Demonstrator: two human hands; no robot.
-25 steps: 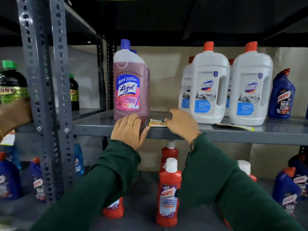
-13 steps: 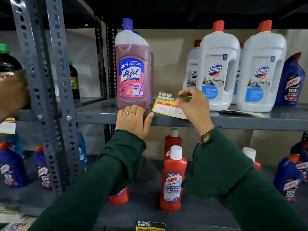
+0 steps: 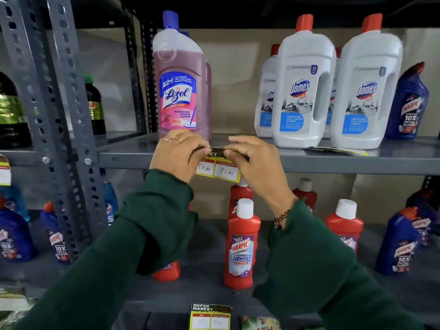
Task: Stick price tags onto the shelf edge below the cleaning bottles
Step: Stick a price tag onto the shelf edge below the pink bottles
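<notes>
Presently, both hands (left hand (image 3: 177, 154), right hand (image 3: 256, 160)) pinch one price tag (image 3: 217, 170) against the shelf edge (image 3: 357, 166) below one Lizol bottle (image 3: 181, 79).

1. Both arms wear long, loose sleeves of dark green knit fabric, each ending in a wide cuff at the wrist.
2. The left hand (image 3: 177, 153) is bare, with two thin rings on neighbouring fingers.
3. The right hand (image 3: 258, 163) is bare, with a beaded bracelet (image 3: 281, 219) of dark, red and yellowish beads at the wrist.
</notes>
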